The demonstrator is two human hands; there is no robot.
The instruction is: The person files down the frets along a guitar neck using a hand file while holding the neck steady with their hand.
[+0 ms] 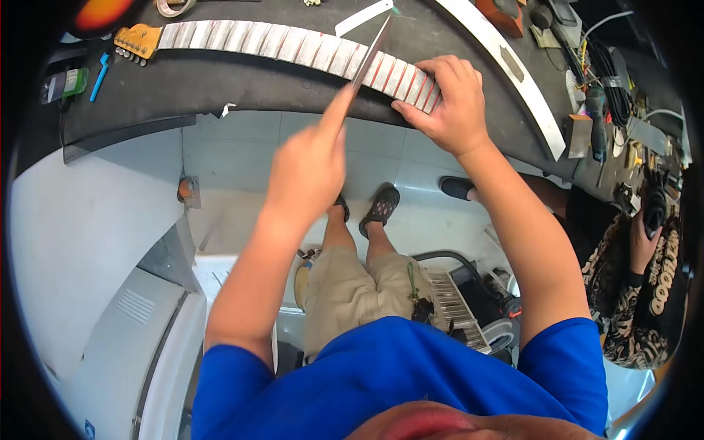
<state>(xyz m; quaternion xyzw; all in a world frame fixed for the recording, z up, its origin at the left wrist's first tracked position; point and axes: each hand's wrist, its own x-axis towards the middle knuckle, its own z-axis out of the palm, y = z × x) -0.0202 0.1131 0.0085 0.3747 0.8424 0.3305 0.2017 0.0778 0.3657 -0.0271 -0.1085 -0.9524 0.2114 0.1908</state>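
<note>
A guitar neck lies across the dark bench, its fingerboard facing up and covered in whitish tape between the frets. Its wooden headstock, with tuners, is at the left. My left hand, slightly blurred, is closed around a long narrow file that slants over the frets towards the neck's far edge. Whether the file touches a fret I cannot tell. At the right end of the neck, my right hand grips both edges, thumb on the near side and fingers on the far side.
Behind the neck are a white strip and a long curved white straightedge. A blue tool lies at left, a tape roll at the back. Tools and cables crowd the right. Another person stands there.
</note>
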